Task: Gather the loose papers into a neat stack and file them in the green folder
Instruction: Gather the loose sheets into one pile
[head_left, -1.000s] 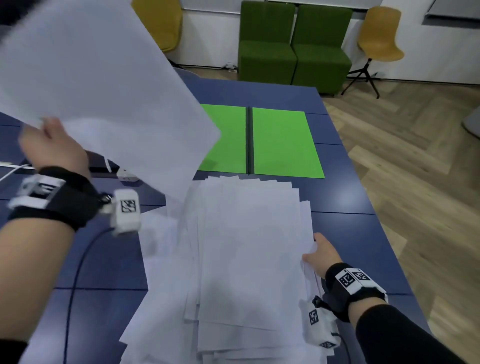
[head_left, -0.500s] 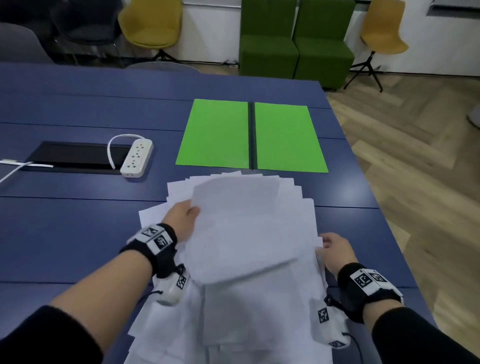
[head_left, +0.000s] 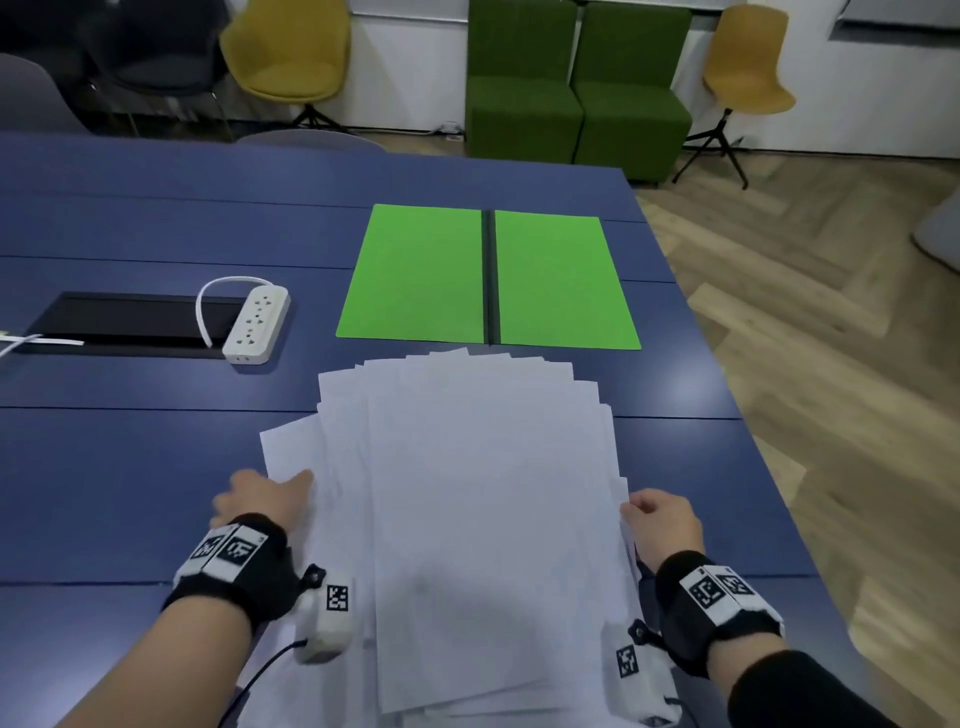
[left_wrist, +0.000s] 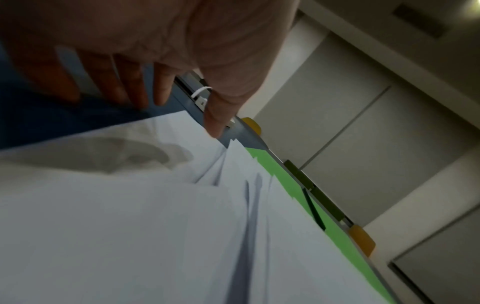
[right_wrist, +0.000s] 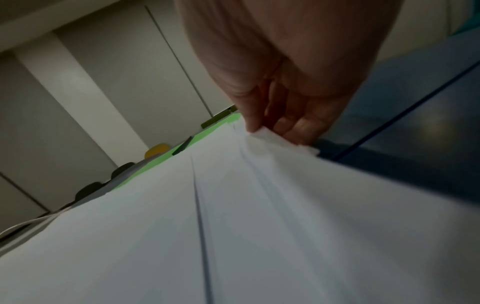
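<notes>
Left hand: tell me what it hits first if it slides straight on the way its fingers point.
Probably the power strip. The left hand points up the bare table, though depth is hard to judge.

This is an office meeting room. A long blue conference table (head_left: 156, 467) has a black cable hatch (head_left: 130, 325) set into its top, with a white power strip (head_left: 257, 322) beside it. Past the table's far edge stand yellow shell chairs (head_left: 288, 57) and green upholstered seats (head_left: 576, 88) against a white wall, on herringbone wood flooring (head_left: 831, 364).
</notes>
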